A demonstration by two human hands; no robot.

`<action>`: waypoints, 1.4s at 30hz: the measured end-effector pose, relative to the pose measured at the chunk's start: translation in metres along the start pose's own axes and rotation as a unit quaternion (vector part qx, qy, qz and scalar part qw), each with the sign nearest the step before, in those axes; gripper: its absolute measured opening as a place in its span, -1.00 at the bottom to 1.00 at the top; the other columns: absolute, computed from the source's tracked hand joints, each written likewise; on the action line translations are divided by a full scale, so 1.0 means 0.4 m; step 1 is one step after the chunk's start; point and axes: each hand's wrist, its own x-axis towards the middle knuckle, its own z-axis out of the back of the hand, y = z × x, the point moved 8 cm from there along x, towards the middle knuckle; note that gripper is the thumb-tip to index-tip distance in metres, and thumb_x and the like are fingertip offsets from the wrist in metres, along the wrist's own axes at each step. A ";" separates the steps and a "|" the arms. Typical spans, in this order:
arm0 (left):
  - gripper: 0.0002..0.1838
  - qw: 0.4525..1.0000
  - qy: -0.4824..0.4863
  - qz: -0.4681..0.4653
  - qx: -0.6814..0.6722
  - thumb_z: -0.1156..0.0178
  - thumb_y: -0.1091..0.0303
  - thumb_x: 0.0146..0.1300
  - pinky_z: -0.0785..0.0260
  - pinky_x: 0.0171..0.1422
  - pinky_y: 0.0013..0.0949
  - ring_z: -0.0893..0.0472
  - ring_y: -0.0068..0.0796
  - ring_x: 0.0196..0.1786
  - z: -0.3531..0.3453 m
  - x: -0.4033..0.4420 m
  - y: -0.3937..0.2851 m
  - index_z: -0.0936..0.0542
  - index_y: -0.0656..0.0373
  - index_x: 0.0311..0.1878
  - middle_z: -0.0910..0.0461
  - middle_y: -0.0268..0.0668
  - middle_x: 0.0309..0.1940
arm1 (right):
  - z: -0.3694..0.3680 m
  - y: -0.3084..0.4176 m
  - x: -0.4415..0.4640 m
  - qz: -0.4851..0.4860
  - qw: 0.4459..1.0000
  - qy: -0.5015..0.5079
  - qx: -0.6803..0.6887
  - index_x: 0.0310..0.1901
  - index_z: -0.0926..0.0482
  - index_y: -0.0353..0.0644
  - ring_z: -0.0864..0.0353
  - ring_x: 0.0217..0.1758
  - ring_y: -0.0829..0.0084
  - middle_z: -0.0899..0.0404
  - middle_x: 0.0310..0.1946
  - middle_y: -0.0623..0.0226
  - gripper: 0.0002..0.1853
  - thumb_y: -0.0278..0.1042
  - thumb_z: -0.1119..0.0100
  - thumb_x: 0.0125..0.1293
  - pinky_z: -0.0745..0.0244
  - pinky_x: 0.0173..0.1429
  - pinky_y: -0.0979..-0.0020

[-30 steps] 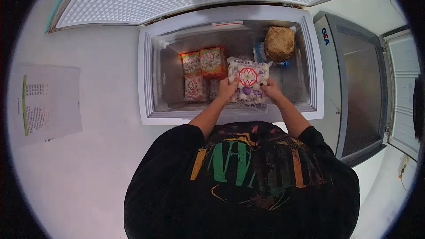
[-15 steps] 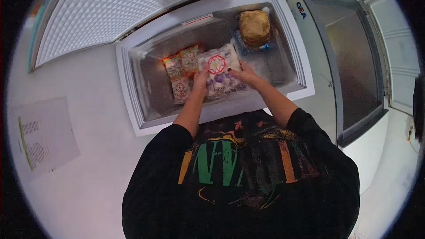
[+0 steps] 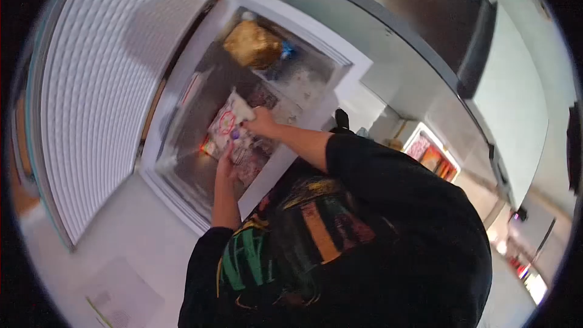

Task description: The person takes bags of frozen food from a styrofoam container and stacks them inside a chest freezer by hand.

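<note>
A white plastic food packet (image 3: 229, 123) with a red emblem and purple print is held tilted inside the open chest freezer (image 3: 358, 73). My right hand (image 3: 262, 123) grips its right edge, thumb on top and fingers underneath. My left hand (image 3: 225, 167) holds the lower left part, its thumb lying over the front and its other fingers hidden. Below and around the held packet lie other packets, partly covered and blurred. What the white packet contains cannot be made out.
A golden-brown wrapped bundle (image 3: 252, 45) sits at the freezer's far end beside something blue (image 3: 288, 50). The raised quilted lid (image 3: 103, 85) stands to the left. A grey-framed appliance (image 3: 419, 54) stands close on the right; a box of colourful packs (image 3: 432, 157) is beyond.
My view has swung to the right, so the freezer appears turned and farther left, and the box of packs has come into sight. Both hands still hold the white packet, now more tilted.
</note>
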 end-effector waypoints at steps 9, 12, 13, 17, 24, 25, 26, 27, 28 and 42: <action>-0.51 0.990 -0.103 -0.047 0.079 0.03 0.00 0.18 -0.36 -0.10 -0.30 -0.47 -0.36 -0.10 -0.022 -0.037 0.006 -0.33 0.12 0.06 -0.43 -0.32 -0.06 | 0.071 0.041 -0.075 -0.129 0.984 0.017 0.123 -0.26 -0.48 -0.44 -0.52 -0.18 0.10 -0.50 -0.27 -0.06 -0.35 0.01 -0.29 -0.30 -0.42 -0.10 0.28; -0.51 0.984 -0.155 -0.076 0.052 0.08 -0.02 0.20 -0.36 -0.15 -0.33 -0.45 -0.36 -0.09 -0.031 -0.040 0.007 -0.31 0.13 0.07 -0.43 -0.31 -0.07 | 0.074 0.072 -0.065 -0.058 0.994 0.005 0.095 -0.20 -0.45 -0.43 -0.50 -0.12 0.14 -0.48 -0.22 -0.07 -0.39 -0.10 -0.28 -0.27 -0.41 -0.06 0.26; -0.51 0.981 -0.165 -0.102 0.027 0.11 -0.01 0.22 -0.37 -0.18 -0.36 -0.45 -0.36 -0.08 -0.034 -0.043 0.003 -0.30 0.14 0.08 -0.43 -0.30 -0.07 | 0.084 0.078 -0.074 -0.060 0.993 0.002 0.105 -0.20 -0.45 -0.43 -0.50 -0.12 0.14 -0.48 -0.22 -0.07 -0.39 -0.10 -0.28 -0.27 -0.41 -0.06 0.26; -0.54 0.981 -0.102 -0.165 0.018 0.18 0.04 0.26 -0.39 -0.19 -0.36 -0.45 -0.35 -0.09 -0.031 -0.010 -0.012 -0.27 0.15 0.10 -0.43 -0.27 -0.08 | 0.074 0.115 -0.080 0.004 0.999 -0.016 0.036 -0.30 -0.51 -0.39 -0.53 -0.17 0.13 -0.51 -0.28 -0.04 -0.58 -0.26 -0.21 -0.22 -0.43 -0.09 0.26; -0.59 0.968 -0.120 -0.213 0.050 0.22 0.07 0.28 -0.46 -0.15 -0.35 -0.51 -0.34 -0.19 -0.050 -0.014 -0.029 -0.29 0.16 0.03 -0.45 -0.26 -0.13 | 0.123 0.100 -0.111 -0.024 0.996 -0.004 0.090 -0.31 -0.54 -0.35 -0.53 -0.18 0.16 -0.53 -0.29 0.01 -0.63 -0.31 -0.18 -0.21 -0.44 -0.10 0.26; -0.60 0.971 -0.116 -0.205 0.047 0.22 0.07 0.28 -0.47 -0.18 -0.37 -0.52 -0.35 -0.20 -0.038 -0.009 -0.028 -0.30 0.16 0.02 -0.46 -0.26 -0.14 | 0.136 0.103 -0.118 -0.012 0.994 -0.011 0.105 -0.31 -0.55 -0.35 -0.54 -0.18 0.17 -0.53 -0.29 0.03 -0.65 -0.33 -0.16 -0.21 -0.43 -0.10 0.26; -0.60 0.970 -0.115 -0.207 0.051 0.22 0.07 0.28 -0.47 -0.18 -0.37 -0.52 -0.35 -0.20 -0.016 -0.002 -0.035 -0.30 0.16 0.02 -0.46 -0.26 -0.14 | 0.134 0.103 -0.112 -0.010 0.994 -0.012 0.109 -0.31 -0.55 -0.35 -0.54 -0.18 0.17 -0.53 -0.29 0.03 -0.65 -0.33 -0.16 -0.21 -0.43 -0.10 0.26; -0.59 0.976 -0.115 -0.179 0.046 0.23 0.06 0.27 -0.47 -0.21 -0.39 -0.52 -0.35 -0.22 0.047 0.027 -0.037 -0.30 0.16 0.01 -0.46 -0.26 -0.14 | 0.110 0.100 -0.094 -0.004 0.999 0.012 0.049 -0.32 -0.55 -0.34 -0.54 -0.18 0.18 -0.54 -0.28 0.06 -0.65 -0.32 -0.15 -0.21 -0.43 -0.10 0.25; -0.59 0.978 -0.114 -0.167 0.043 0.23 0.05 0.27 -0.48 -0.23 -0.39 -0.53 -0.35 -0.23 0.061 0.036 -0.039 -0.30 0.15 0.01 -0.46 -0.26 -0.14 | 0.092 0.099 -0.084 0.002 0.999 0.036 -0.012 -0.33 -0.56 -0.33 -0.54 -0.18 0.19 -0.54 -0.28 0.09 -0.66 -0.31 -0.14 -0.20 -0.42 -0.10 0.25; -0.62 0.984 -0.140 -0.096 -0.052 0.20 0.14 0.24 -0.45 -0.48 -0.50 -0.53 -0.37 -0.19 -0.159 -0.088 0.056 -0.34 0.12 0.04 -0.44 -0.24 -0.07 | 0.092 0.052 -0.094 -0.018 0.982 0.156 0.102 -0.30 -0.56 -0.27 -0.57 -0.27 0.24 -0.54 -0.33 0.06 -0.51 -0.03 -0.19 -0.22 -0.47 -0.25 0.30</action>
